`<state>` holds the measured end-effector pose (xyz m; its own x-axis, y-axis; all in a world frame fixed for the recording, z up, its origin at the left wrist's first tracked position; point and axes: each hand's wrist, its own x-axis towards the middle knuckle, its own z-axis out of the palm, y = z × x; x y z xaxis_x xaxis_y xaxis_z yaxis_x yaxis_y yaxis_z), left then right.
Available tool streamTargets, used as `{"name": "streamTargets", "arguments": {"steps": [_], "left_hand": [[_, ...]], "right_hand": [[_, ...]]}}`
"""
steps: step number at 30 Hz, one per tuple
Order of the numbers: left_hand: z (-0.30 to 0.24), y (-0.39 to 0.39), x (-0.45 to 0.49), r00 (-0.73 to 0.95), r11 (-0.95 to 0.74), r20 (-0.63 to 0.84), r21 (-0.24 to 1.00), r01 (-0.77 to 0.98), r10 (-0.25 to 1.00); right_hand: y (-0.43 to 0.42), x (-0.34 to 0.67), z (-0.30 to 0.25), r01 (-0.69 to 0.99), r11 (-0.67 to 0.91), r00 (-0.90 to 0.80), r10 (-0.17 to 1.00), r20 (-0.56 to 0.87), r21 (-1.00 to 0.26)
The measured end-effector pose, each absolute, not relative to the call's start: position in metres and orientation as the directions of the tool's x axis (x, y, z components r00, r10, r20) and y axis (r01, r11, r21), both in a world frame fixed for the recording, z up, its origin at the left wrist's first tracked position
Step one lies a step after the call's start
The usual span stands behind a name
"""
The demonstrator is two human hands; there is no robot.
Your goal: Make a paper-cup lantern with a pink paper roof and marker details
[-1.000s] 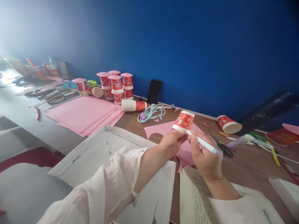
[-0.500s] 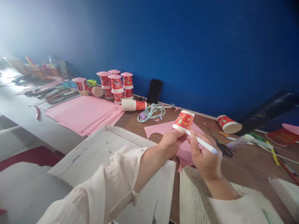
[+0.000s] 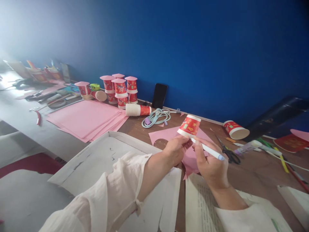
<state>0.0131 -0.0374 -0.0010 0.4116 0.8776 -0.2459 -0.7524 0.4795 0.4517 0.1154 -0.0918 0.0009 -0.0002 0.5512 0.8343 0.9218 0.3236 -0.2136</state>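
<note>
My left hand (image 3: 177, 149) grips a red paper cup (image 3: 190, 125) by its white rim, which points down toward me. In my right hand (image 3: 212, 164) is a white marker pen (image 3: 209, 150) with a pale blue end, its other end close to the cup's rim. Whether the pen touches the cup I cannot tell. Beneath both hands lies a cut sheet of pink paper (image 3: 160, 135). Black scissors (image 3: 230, 153) rest to the right of my right hand.
Stacked red cups with pink discs (image 3: 120, 87) stand along the blue wall. Pink sheets (image 3: 87, 117), nested cups (image 3: 137, 110), a coiled cable (image 3: 156, 117) and a phone (image 3: 159, 95) are at left and back. Another cup (image 3: 236, 130) lies at right, near a black tube (image 3: 277, 116).
Both hands, the cup and the pen hold almost the same pose. The pen has shifted very slightly; the whole view has moved a touch.
</note>
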Motion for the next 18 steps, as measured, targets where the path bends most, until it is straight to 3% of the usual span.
{"name": "streamTargets", "arguments": {"steps": [18], "left_hand": [[-0.0088,-0.0343,0.0147,0.421,0.488,-0.248,0.452,-0.747,0.873]], "right_hand": [[-0.0901,0.1157,-0.002,0.908,0.363,-0.03,0.55,0.834,-0.208]]}}
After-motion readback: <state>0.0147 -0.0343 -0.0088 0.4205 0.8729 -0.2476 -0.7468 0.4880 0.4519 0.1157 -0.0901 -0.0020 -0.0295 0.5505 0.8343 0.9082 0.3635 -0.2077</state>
